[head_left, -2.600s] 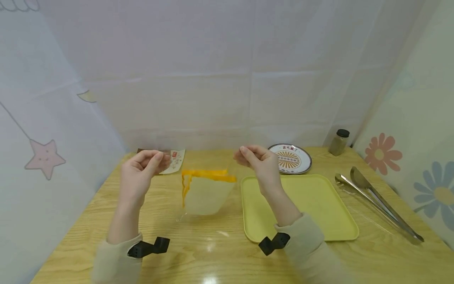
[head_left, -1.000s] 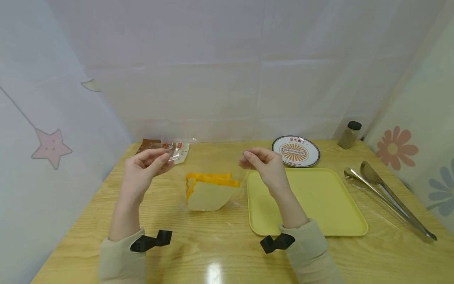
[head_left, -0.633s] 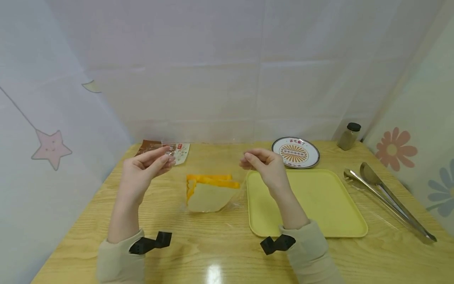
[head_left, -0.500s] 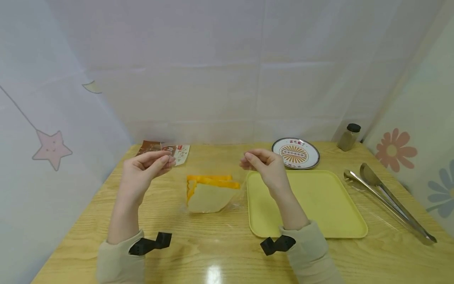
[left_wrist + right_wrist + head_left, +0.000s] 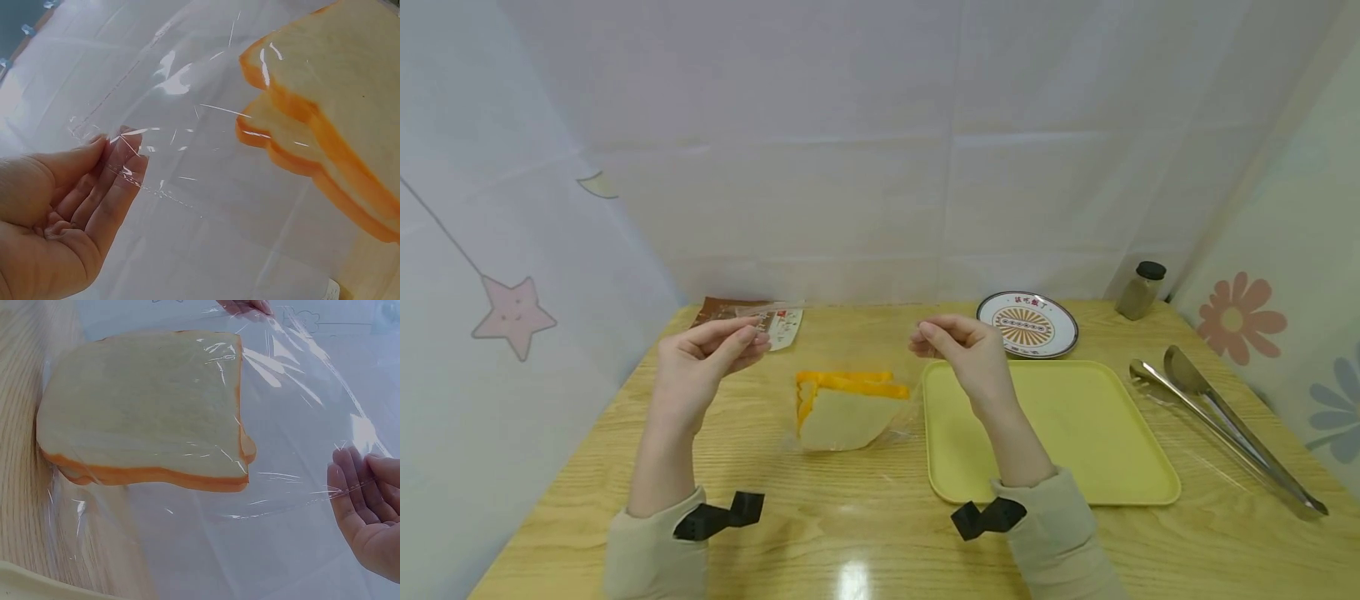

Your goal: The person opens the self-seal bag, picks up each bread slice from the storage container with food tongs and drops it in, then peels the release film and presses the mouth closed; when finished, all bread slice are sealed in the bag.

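Observation:
A clear plastic bag [image 5: 169, 81] hangs between my two hands, with bread slices [image 5: 850, 417] inside it. The slices are pale with orange crusts, one lying over another, low in the bag near the table. My left hand [image 5: 703, 362] pinches one upper corner of the bag between thumb and fingers. With thumb and fingers my right hand [image 5: 966, 358] pinches the other upper corner. In the right wrist view the bread slice [image 5: 144, 406] shows its broad face through the film. Whether the bag's bottom touches the table is hard to tell.
A yellow tray [image 5: 1052, 433] lies right of the bag. Behind it is a patterned plate [image 5: 1027, 325]; a black-lidded jar [image 5: 1140, 290] stands at the back right. Metal tongs [image 5: 1225, 429] lie at the right. A brown-and-white packet [image 5: 786, 327] lies behind my left hand.
Since the earliest frame the bag of bread has settled lower and steadied, and the head view has shifted slightly. Over the last second both hands have stayed nearly still, keeping their pinch.

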{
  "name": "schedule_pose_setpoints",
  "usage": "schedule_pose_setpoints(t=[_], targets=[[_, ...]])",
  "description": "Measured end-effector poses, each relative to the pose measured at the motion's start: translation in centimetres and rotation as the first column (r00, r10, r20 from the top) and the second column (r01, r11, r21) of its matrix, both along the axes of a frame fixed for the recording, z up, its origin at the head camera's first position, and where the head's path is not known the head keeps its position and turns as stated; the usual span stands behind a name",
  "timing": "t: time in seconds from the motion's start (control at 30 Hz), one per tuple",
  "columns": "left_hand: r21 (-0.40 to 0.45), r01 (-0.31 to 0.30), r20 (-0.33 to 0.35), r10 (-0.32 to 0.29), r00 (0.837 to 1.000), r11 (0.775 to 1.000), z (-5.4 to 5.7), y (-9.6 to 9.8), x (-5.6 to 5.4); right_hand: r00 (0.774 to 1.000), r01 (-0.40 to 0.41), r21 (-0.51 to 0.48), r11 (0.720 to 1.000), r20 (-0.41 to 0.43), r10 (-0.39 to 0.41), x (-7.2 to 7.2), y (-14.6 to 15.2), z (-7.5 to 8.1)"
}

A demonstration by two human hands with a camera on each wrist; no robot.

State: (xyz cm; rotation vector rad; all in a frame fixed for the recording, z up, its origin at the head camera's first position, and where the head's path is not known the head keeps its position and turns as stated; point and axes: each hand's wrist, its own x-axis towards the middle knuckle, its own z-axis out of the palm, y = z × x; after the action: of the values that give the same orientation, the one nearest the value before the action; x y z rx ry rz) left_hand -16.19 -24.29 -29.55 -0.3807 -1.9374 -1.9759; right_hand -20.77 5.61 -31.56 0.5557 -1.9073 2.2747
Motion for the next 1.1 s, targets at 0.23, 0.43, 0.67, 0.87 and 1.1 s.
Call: schedule_pose_setpoints(t=[0.23,0.43,0.67,0.87,1.1], targets=[[0.034,-0.004,0.016,0.004,1.0,0.999,0.0,-0.1,-0.1,1.0,0.001,0.005,1.0,-0.017,-0.001,-0.3,-0.2,0.2],[0.063,-0.017,0.024,0.016,1.0,0.998,0.1,-0.2,-0.3,1.0,-0.005,0.022,1.0,-0.024,0.005,-0.8,-0.3,0.4],[0.042,-0.045,0.045,0.043,0.998,0.998,0.1,0.1,-0.4,0.996,0.028,0.06,0.998,-0.087,-0.022,-1.3,-0.1,0.5],[0.045,-0.042,0.047,0.04,0.998,0.998,0.2,0.2,-0.3,0.996,0.032,0.047,0.998,-0.079,-0.028,-1.4,0.0,0.4],[0.041,-0.019,0.047,0.017,0.999,0.999,0.2,0.1,-0.2,0.99,0.082,0.083,0.993,-0.119,-0.072,-1.3,-0.1,0.1]])
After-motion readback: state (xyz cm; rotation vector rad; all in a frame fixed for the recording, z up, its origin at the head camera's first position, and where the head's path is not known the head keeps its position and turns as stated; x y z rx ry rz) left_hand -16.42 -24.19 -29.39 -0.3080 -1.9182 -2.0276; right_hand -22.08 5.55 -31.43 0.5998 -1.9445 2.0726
